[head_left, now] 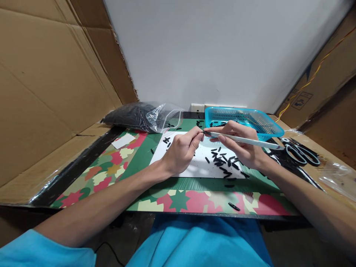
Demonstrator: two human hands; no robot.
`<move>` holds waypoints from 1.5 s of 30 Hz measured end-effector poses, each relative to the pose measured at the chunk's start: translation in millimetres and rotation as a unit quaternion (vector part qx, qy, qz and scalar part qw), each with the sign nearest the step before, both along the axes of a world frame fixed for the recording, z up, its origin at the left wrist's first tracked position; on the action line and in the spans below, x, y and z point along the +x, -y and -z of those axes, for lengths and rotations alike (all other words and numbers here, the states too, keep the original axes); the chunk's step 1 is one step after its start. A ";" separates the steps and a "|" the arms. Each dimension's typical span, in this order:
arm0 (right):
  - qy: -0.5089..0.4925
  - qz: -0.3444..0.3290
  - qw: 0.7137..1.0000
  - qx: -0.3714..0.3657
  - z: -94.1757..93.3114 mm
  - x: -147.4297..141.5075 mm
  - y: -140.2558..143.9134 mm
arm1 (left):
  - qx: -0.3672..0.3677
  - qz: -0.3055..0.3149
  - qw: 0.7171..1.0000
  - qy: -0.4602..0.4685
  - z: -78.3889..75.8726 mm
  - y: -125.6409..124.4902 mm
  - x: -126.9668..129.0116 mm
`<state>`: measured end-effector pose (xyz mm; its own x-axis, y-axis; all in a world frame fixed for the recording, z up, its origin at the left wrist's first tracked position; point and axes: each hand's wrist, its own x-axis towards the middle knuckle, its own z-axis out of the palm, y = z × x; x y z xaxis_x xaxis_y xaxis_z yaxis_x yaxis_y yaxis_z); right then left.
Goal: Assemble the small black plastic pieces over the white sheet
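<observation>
My left hand (185, 148) is closed in a pinch above the white sheet (174, 168). Between its fingertips is a tiny dark piece, mostly hidden. My right hand (241, 142) grips a slim white pen-shaped tool (244, 139); its dark tip meets the left fingertips, and its exact kind is unclear. Below and to the right, small black strip-like pieces (219, 160) lie scattered over the sheet. One more black piece (234, 206) rests near the table's front edge.
A blue plastic basket (274, 128) with black pieces inside stands behind my right hand. Scissors (299, 154) lie at the right. At the back left is a clear zip bag (133, 115) of dark material. Cardboard (55, 74) rises on the left, and a white wall (205, 48) behind.
</observation>
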<state>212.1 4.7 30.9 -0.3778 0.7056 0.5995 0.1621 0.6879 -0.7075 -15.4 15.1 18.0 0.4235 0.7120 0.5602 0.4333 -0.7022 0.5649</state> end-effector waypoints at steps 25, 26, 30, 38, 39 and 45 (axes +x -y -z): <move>0.093 0.117 0.984 0.101 3.3 -11.6 7.3 | 0.192 -0.068 0.954 -0.218 2.5 -7.9 -4.6; 0.100 0.119 0.981 0.115 4.4 -12.3 7.1 | 0.191 -0.070 0.954 -0.221 2.7 -8.0 -4.4; 0.143 0.131 0.958 0.210 11.5 -13.8 5.1 | 0.150 -0.069 0.969 -0.185 2.8 -7.2 -2.6; 0.221 0.128 0.903 0.344 19.6 -15.4 5.4 | 0.126 -0.049 0.983 -0.122 6.2 -4.9 1.6; 0.224 0.138 0.891 0.370 19.6 -16.2 6.0 | 0.131 -0.045 0.983 -0.120 6.9 -4.4 2.3; 0.260 0.190 0.803 0.501 20.1 -20.8 6.4 | 0.089 -0.019 0.994 -0.052 5.7 1.1 6.9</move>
